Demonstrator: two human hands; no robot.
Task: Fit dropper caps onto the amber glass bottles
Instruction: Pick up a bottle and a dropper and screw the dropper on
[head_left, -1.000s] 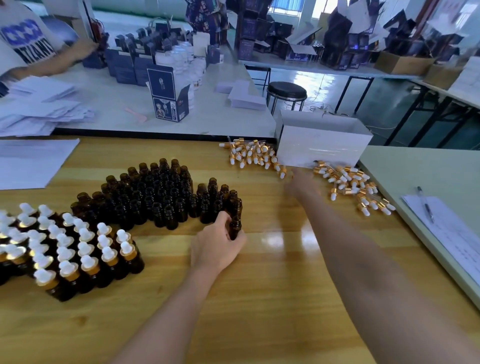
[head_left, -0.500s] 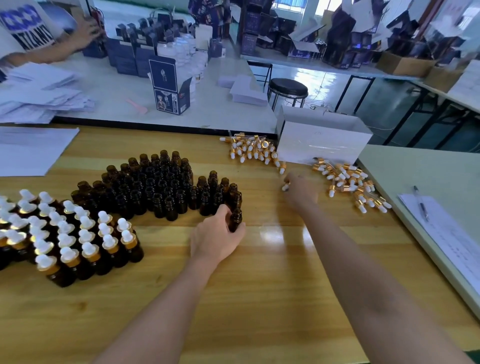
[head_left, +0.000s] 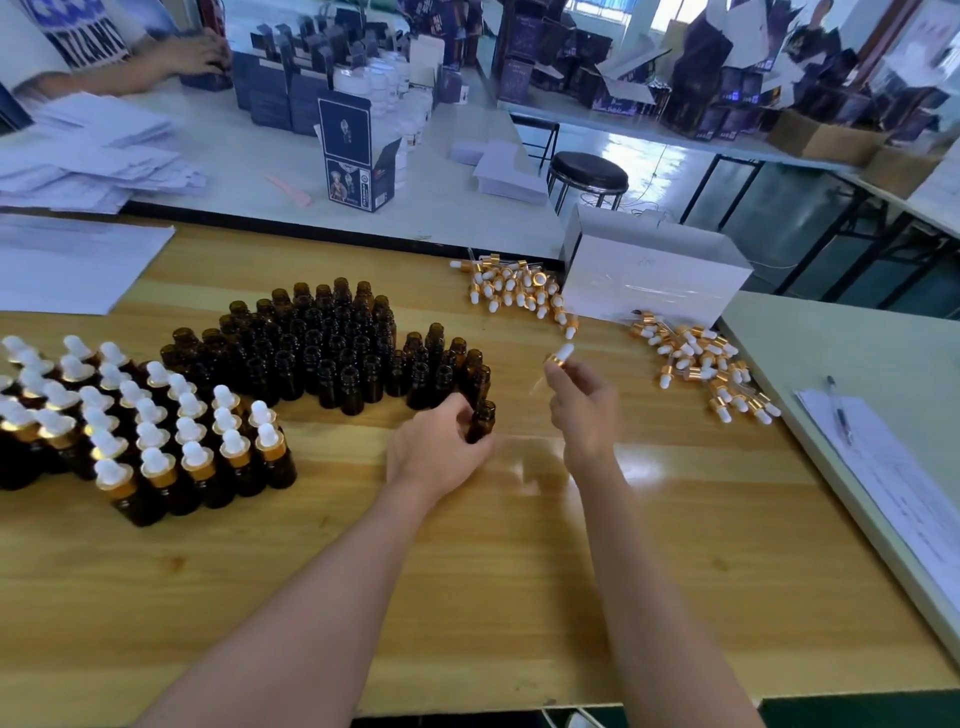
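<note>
Cap picked, bottle steadied: the two are about to be joined.
On the wooden table, the left hand curls round a small open amber glass bottle. Just right, the right hand pinches a white-bulbed, gold-collared dropper cap. The next move likely calls for threading its pipette into the neck.

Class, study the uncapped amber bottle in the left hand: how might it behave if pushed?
The amber bottle looks tall and narrow, so a push would probably tip it. Its round body would likely roll once down. Being glass, it is probably stiff and breakable.
</note>
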